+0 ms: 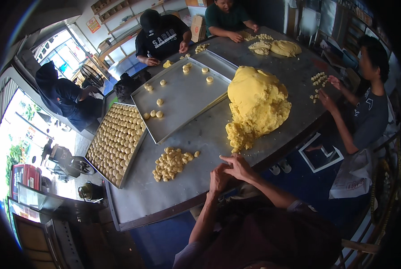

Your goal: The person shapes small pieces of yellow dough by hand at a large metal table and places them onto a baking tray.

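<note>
My left hand (219,179) is curled closed at the table's near edge. Against it presses my right hand (240,167), its index finger stretched out leftward and the other fingers bent in toward the left hand. Whatever lies between them is hidden. Just beyond my hands rises a large mound of yellow dough (259,98), crumbly at its near end. To the left is a heap of small pale dough pieces (172,164). Farther left, a tray (141,142) holds rows of round dough balls (117,136). Behind the heap, a larger metal tray (178,101) carries a few scattered balls.
Several people work around the metal table (164,201); one person (373,103) handles dough pieces (319,80) on the right. More dough (285,48) lies at the far side. A fan (92,75) and a motorbike (66,159) stand at the left. A white frame (320,152) is below the right edge.
</note>
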`<state>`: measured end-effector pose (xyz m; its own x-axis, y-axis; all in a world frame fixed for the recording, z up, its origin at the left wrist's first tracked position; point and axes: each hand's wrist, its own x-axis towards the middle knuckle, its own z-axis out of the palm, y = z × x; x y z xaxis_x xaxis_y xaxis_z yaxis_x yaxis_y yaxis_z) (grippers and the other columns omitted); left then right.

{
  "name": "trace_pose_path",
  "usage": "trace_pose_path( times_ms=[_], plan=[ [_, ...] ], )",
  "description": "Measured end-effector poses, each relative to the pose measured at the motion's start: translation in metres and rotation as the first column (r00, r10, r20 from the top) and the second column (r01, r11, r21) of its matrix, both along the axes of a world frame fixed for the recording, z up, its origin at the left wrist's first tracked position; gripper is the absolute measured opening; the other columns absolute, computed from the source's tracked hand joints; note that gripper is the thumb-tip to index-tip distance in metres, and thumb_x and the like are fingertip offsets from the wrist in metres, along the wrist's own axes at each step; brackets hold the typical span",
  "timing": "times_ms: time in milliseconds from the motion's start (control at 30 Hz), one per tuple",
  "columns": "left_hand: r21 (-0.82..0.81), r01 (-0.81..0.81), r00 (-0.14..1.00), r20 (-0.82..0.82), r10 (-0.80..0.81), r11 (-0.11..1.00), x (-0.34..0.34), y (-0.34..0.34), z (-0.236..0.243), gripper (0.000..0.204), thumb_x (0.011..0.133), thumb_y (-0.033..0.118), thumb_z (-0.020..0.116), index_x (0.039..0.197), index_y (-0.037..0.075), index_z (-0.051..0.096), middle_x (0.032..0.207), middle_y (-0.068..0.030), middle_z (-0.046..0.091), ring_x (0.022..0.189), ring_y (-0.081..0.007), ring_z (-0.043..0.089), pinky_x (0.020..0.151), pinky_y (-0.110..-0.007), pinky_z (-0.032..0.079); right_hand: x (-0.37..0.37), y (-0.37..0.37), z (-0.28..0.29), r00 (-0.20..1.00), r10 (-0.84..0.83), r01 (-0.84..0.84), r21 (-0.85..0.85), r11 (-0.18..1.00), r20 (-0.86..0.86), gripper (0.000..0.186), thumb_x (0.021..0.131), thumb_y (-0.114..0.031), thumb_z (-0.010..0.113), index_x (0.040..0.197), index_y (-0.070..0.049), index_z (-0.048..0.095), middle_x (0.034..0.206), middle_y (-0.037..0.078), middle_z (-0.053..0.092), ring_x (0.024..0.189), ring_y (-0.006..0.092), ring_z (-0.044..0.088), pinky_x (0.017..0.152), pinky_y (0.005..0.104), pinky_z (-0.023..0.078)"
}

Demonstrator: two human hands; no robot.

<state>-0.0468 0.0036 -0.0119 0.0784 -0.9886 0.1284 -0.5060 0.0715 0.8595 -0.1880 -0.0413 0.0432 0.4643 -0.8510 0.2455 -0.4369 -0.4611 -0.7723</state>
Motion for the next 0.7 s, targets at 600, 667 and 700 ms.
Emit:
trace_pose_path(
  times_ms=[600, 667, 700],
  plan=[
    [-0.083, -0.065, 0.993, -0.105, 0.056, 0.994, 0.043, -0.005, -0.008, 0.02, 0.1, 0.02, 0.047, 0.107, 0.001, 0.052, 0.101, -0.0146, 0.053, 0.09, -0.027, 0.053, 0.083, -0.038, 0.044, -0.035, -0.051, -0.017, 0.93, -0.259, 0.159, -0.351, 0.923, -0.26, 0.029, 0.088, -0.011, 0.063, 0.116, -0.006, 0.06, 0.111, 0.015, 0.059, 0.102, 0.0348, 0.059, 0.082, 0.0415, 0.051],
    [-0.172, 0.043, 0.995, 0.096, -0.027, 0.984, 0.044, -0.003, -0.012, 0.01, 0.097, 0.013, 0.051, 0.1, 0.003, 0.053, 0.097, -0.0115, 0.051, 0.087, -0.0269, 0.051, 0.083, -0.035, 0.043, -0.043, -0.039, -0.021, 0.937, -0.245, 0.166, -0.299, 0.94, -0.25, 0.022, 0.088, -0.009, 0.062, 0.11, -0.003, 0.062, 0.109, 0.015, 0.059, 0.095, 0.0363, 0.061, 0.077, 0.0423, 0.052],
    [-0.096, 0.009, 0.999, 0.036, -0.005, 0.995, 0.039, 0.0, -0.006, 0.01, 0.093, 0.009, 0.053, 0.101, 0.004, 0.054, 0.1, -0.0155, 0.052, 0.09, -0.035, 0.052, 0.084, -0.038, 0.044, -0.049, -0.031, -0.028, 0.947, -0.23, 0.16, -0.295, 0.942, -0.222, 0.022, 0.088, -0.008, 0.062, 0.109, -0.003, 0.062, 0.108, 0.016, 0.059, 0.094, 0.0367, 0.06, 0.077, 0.043, 0.052]
  ],
)
